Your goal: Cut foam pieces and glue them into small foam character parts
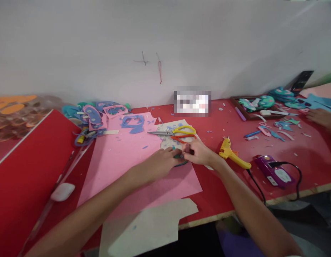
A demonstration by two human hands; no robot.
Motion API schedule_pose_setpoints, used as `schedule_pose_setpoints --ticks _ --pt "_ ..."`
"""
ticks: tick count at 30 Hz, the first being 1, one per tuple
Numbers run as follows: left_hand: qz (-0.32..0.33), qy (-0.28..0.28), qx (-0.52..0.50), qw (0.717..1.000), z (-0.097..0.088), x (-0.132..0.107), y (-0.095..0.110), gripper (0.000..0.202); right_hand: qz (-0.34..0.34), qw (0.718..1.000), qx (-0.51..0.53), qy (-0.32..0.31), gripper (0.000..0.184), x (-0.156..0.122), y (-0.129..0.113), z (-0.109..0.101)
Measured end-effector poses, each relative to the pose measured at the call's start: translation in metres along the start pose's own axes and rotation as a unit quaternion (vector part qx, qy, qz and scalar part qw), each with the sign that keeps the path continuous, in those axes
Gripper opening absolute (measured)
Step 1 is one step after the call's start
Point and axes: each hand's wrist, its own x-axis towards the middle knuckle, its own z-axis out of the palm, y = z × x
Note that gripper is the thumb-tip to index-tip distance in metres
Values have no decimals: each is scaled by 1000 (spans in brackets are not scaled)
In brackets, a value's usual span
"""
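Over the pink foam sheet [122, 160], my two hands meet close together. The fingers of my left hand [161, 162] are bent down onto a dark teal cut piece [181, 164], which they partly cover. My right hand [200, 151] is closed around a short dark-red object [187, 148]; its kind is too small and covered to tell. Just beyond the hands lie scissors [172, 132] with one yellow and one orange handle loop, their blades pointing left. They rest on a pale scrap sheet [165, 142] strewn with blue clippings.
Blue-and-pink cutouts [94, 116] are piled at the back left. To the right lie a yellow glue gun [233, 155], a purple corded box [274, 171] and a brown tray [236, 101]. Another person's hand [319, 117] is at the far right. A red board [34, 160] slants at left.
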Motion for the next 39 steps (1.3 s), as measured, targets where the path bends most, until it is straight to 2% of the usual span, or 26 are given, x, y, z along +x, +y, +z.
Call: schedule_pose_setpoints --ticks 8,14,20,23,27,30,34,39 --pt "-1 -1 2 1000 1 0 -1 44 -8 1000 -9 13 16 1 -2 -3" --pt "23 30 -6 999 2 -2 -3 40 -10 1000 6 14 16 0 -2 0" --pt "16 8 -2 1000 -2 -3 -2 40 1 1000 19 6 20 -1 -3 0" --pt "8 -3 5 1000 1 -3 -4 43 8 998 35 46 28 -9 -11 -5" --pt "6 9 26 1000 7 -5 -7 46 63 982 25 174 29 -34 -27 -6" --pt "5 11 22 1000 6 -4 -7 44 105 968 -52 222 25 -55 -37 8" --pt "17 22 -10 1000 0 -3 -5 40 161 948 -162 223 11 -71 -45 40" --pt "3 20 -21 1000 -5 -3 -2 46 201 932 -191 233 8 -72 -47 67"
